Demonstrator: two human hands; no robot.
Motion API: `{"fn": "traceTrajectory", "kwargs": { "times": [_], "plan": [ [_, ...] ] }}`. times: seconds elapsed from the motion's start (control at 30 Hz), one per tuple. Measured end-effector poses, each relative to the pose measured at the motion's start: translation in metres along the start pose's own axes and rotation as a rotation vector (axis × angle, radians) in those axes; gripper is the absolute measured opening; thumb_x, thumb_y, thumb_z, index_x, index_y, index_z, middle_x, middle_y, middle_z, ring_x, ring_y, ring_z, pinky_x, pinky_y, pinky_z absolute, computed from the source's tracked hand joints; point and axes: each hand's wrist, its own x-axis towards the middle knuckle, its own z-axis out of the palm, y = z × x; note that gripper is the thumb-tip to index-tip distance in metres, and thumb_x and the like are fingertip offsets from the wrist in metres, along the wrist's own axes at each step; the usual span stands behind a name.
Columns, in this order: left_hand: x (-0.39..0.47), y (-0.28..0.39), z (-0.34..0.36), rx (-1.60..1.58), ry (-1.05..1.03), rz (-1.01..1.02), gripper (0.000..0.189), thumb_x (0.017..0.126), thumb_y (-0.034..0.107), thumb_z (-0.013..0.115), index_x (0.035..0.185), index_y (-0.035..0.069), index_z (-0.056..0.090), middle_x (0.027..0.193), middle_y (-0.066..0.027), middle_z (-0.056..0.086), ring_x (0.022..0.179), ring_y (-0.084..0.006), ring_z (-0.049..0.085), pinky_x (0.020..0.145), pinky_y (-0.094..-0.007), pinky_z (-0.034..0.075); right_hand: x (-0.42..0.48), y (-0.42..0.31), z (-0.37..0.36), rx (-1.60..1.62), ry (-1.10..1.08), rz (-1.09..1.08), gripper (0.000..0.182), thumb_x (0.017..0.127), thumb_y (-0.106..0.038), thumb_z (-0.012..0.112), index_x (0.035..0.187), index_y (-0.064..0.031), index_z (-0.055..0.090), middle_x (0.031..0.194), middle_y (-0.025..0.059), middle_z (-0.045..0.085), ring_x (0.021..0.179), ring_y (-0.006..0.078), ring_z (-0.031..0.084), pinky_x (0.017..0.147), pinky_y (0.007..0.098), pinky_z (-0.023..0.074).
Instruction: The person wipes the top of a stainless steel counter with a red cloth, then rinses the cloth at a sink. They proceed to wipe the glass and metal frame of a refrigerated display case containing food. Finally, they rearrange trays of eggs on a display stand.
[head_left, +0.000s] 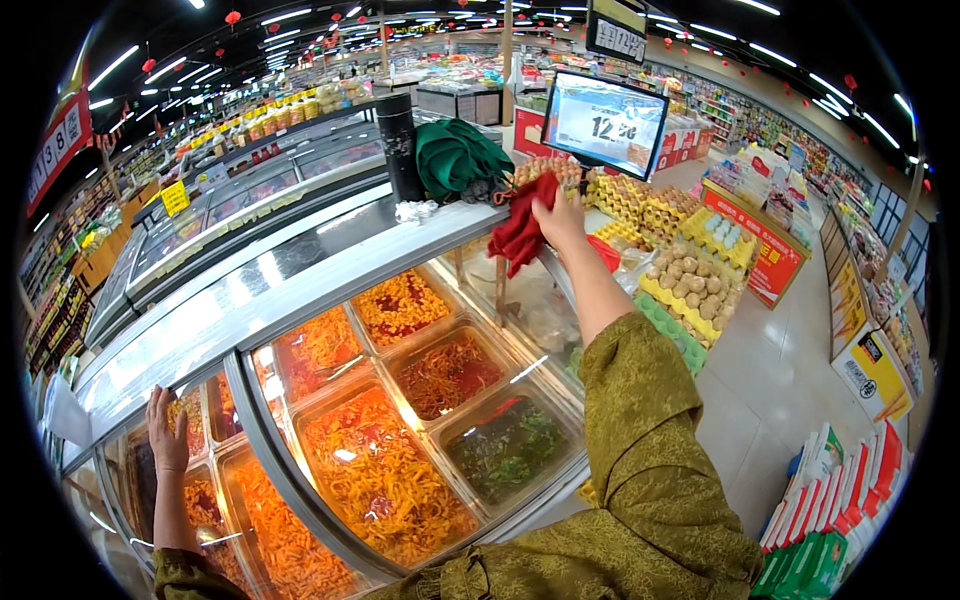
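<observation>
A crumpled red cloth (523, 225) is gripped in my right hand (559, 217), at the far right corner of the display case's metal top ledge (300, 274). My left hand (166, 431) rests with its fingers spread at the left part of the ledge's near edge, over the curved glass, and holds nothing. Under the glass lie several trays of food, among them shredded orange pickles (382, 480), dark red strips (450, 375) and green leaves in liquid (510, 450).
A folded green umbrella (457, 157) and a black cylinder (396, 142) stand at the ledge's back. Beyond my right hand are a price screen (604, 124) and stacked egg trays (682, 281). Red and green packages (832, 510) stand at the lower right. Freezer cases (255, 202) lie behind.
</observation>
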Motion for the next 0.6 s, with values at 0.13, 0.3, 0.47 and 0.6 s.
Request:
{"fn": "traceTrajectory", "kwargs": {
  "times": [0.13,0.3,0.47,0.6],
  "plan": [
    [-0.012,-0.015,-0.007,0.031,0.014,-0.010,0.050,0.087,0.020,0.053,0.134,0.008,0.039,0.142,-0.0125,0.033,0.133,-0.0305,0.028,0.109,-0.0397,0.024,-0.025,0.001,0.000,0.146,-0.528,0.174,0.069,0.078,-0.035,0.063,0.133,-0.0028,0.036,0.126,0.0210,0.050,0.115,0.0341,0.049,0.097,0.0399,0.0388],
    [-0.007,-0.015,-0.002,0.014,0.047,0.058,0.049,0.088,0.021,0.053,0.133,0.007,0.040,0.141,-0.0134,0.035,0.131,-0.0308,0.030,0.108,-0.0404,0.024,-0.038,0.021,-0.017,0.297,-0.318,0.041,0.072,0.078,-0.032,0.063,0.134,0.0030,0.033,0.130,0.0262,0.044,0.122,0.0359,0.042,0.101,0.0395,0.0347],
    [-0.008,-0.043,-0.001,0.040,0.048,0.076,0.043,0.092,0.026,0.049,0.130,0.006,0.045,0.139,-0.0147,0.038,0.129,-0.0315,0.033,0.106,-0.0407,0.026,-0.082,0.019,-0.048,0.481,-0.214,0.086,0.062,0.080,-0.029,0.062,0.128,0.0041,0.042,0.124,0.0263,0.049,0.118,0.0347,0.047,0.100,0.0372,0.0361],
    [0.005,-0.048,0.013,0.020,0.054,0.131,0.043,0.095,0.028,0.045,0.132,0.006,0.043,0.140,-0.0147,0.037,0.130,-0.0321,0.033,0.106,-0.0411,0.026,-0.164,0.076,-0.121,0.567,-0.143,0.116,0.040,0.085,-0.014,0.058,0.122,0.0011,0.051,0.117,0.0162,0.057,0.109,0.0225,0.055,0.091,0.0309,0.0426]
  ]
}}
